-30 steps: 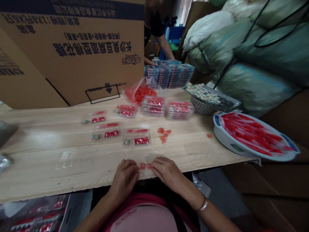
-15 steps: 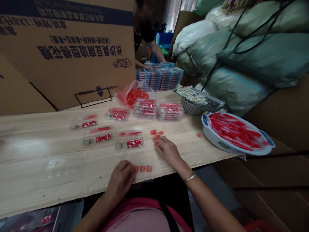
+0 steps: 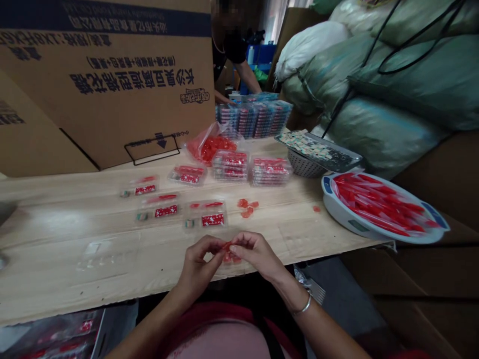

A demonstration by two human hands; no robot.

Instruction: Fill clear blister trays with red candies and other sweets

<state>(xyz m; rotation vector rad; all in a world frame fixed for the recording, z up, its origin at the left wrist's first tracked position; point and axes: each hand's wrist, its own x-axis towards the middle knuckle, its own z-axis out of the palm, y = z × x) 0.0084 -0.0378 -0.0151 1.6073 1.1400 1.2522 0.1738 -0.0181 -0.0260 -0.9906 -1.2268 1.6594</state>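
Observation:
My left hand [image 3: 198, 262] and my right hand [image 3: 258, 254] meet near the table's front edge. Fingertips of both hands are pinched on a small red translucent piece [image 3: 226, 246]. Right below them, more red square pieces [image 3: 232, 259] lie in a clear plastic tray, mostly hidden by my fingers. Beyond my hands is a small group of loose red pieces [image 3: 247, 212]. To its left sits a clear tray [image 3: 189, 209] with a red patterned packet [image 3: 212, 220], a small green-and-white packet and red items in it.
Filled trays [image 3: 271, 172] stand stacked behind, beside an open bag of red pieces [image 3: 217, 144]. A white basin [image 3: 348, 219] of red wrapped items is at right, near a metal tray [image 3: 337, 154] of small packets. A large carton [image 3: 142, 114] stands at back left. A co-worker's arm [image 3: 249, 77] reaches toward far stacks.
My right hand has come back from the loose red pieces to meet my left hand over the near tray. Both now pinch one red piece. The view has shifted slightly.

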